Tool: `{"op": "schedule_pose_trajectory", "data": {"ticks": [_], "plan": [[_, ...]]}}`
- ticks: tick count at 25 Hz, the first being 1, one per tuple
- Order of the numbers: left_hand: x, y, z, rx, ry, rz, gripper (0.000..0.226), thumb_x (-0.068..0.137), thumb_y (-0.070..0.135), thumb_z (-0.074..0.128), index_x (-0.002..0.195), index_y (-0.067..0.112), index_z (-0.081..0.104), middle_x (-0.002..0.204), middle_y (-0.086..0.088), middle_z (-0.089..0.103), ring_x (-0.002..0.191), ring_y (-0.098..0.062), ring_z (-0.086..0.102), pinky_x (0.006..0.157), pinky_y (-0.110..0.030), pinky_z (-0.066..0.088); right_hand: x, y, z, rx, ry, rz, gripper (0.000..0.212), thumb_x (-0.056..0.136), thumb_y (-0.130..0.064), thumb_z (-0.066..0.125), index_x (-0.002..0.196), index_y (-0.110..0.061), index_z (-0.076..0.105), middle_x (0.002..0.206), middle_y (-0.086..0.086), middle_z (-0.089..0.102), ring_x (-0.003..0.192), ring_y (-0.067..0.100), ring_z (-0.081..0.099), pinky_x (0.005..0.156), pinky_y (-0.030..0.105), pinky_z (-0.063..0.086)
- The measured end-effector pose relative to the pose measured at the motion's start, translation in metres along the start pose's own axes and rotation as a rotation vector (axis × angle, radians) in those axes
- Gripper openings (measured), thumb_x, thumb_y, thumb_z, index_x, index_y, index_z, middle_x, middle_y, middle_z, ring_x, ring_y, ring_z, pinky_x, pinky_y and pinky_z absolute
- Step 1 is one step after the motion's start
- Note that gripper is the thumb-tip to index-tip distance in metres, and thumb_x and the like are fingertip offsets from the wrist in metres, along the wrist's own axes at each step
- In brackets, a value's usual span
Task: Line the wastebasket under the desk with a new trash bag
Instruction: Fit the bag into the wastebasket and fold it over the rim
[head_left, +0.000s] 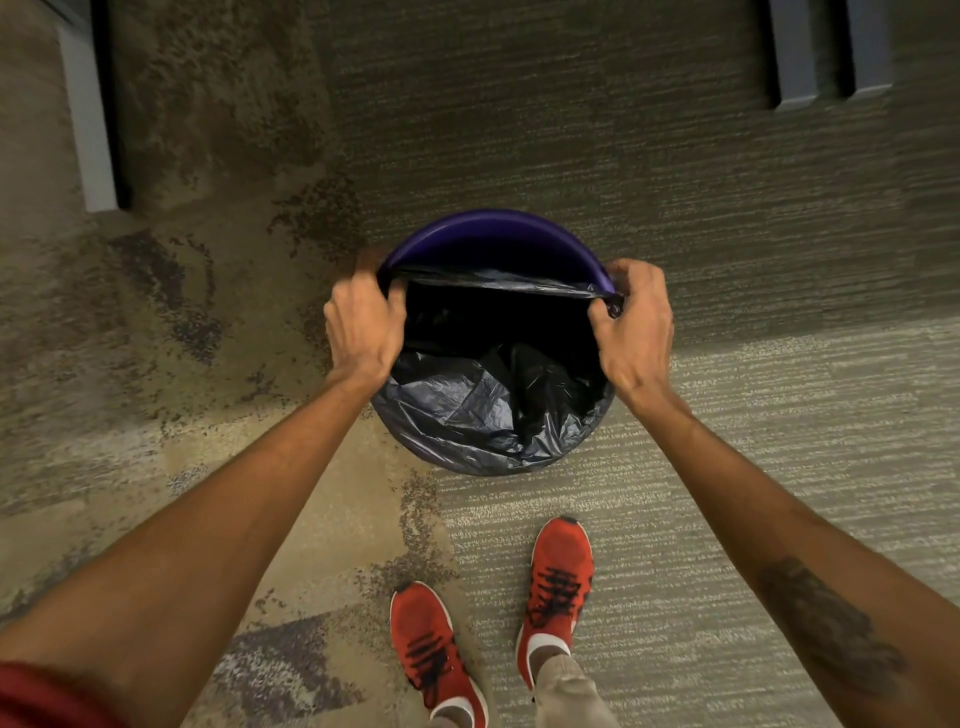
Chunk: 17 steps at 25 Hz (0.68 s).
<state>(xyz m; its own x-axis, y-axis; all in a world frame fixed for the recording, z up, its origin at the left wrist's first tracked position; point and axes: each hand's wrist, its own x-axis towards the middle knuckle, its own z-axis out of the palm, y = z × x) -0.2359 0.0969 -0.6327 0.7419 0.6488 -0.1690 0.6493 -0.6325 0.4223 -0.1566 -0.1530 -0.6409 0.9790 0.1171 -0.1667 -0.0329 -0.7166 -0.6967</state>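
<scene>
A round purple wastebasket (493, 234) stands on the carpet in front of me. A black trash bag (467, 415) sits inside it, folded over the near rim, while the far rim is bare purple. My left hand (363, 322) grips the bag's edge at the left side of the rim. My right hand (636, 332) pinches the bag's edge at the right side. The bag's mouth is stretched taut in a line between both hands.
My two red shoes (558, 577) stand on the patterned carpet (727, 441) just below the basket. A grey furniture leg (91, 135) is at the far left, and two more grey legs (795, 62) at the far right.
</scene>
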Motion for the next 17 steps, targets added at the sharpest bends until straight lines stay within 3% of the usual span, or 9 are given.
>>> {"op": "schedule_pose_trajectory", "data": {"ticks": [4,8,13,17], "plan": [[0.012,0.013,0.006,0.168,-0.061,-0.046,0.042,0.099,0.041,0.046,0.112,0.006,0.065,0.096,-0.023,0.069,0.093,-0.047,0.066,0.079,-0.047,0.049,0.017,0.004,0.006,-0.072,-0.026,-0.060,0.031,0.093,-0.009,0.064,0.123,-0.013,0.061,0.116,0.002,0.054,0.098,0.008,0.051,0.088,0.021,0.041],[0.019,0.018,0.003,0.235,-0.078,-0.090,0.044,0.100,0.040,0.046,0.111,0.003,0.066,0.103,-0.026,0.069,0.101,-0.047,0.064,0.083,-0.047,0.046,0.026,0.004,0.007,-0.132,-0.069,-0.142,0.032,0.094,-0.015,0.060,0.123,-0.026,0.067,0.118,-0.001,0.056,0.099,0.009,0.055,0.082,0.023,0.042],[0.018,0.008,-0.012,0.198,-0.152,-0.061,0.045,0.098,0.039,0.054,0.102,-0.004,0.068,0.092,-0.023,0.068,0.090,-0.044,0.066,0.072,-0.041,0.047,0.026,0.004,0.000,-0.197,-0.165,-0.167,0.028,0.098,-0.028,0.060,0.123,-0.024,0.072,0.124,0.002,0.062,0.112,0.022,0.063,0.094,0.037,0.054],[0.023,0.004,-0.023,0.285,-0.085,0.119,0.041,0.100,0.037,0.052,0.106,0.001,0.070,0.082,-0.024,0.067,0.078,-0.044,0.068,0.067,-0.042,0.049,0.036,-0.004,-0.001,-0.254,-0.232,-0.172,0.029,0.097,-0.030,0.062,0.120,-0.017,0.074,0.134,0.007,0.061,0.115,0.029,0.065,0.101,0.041,0.053]]}}
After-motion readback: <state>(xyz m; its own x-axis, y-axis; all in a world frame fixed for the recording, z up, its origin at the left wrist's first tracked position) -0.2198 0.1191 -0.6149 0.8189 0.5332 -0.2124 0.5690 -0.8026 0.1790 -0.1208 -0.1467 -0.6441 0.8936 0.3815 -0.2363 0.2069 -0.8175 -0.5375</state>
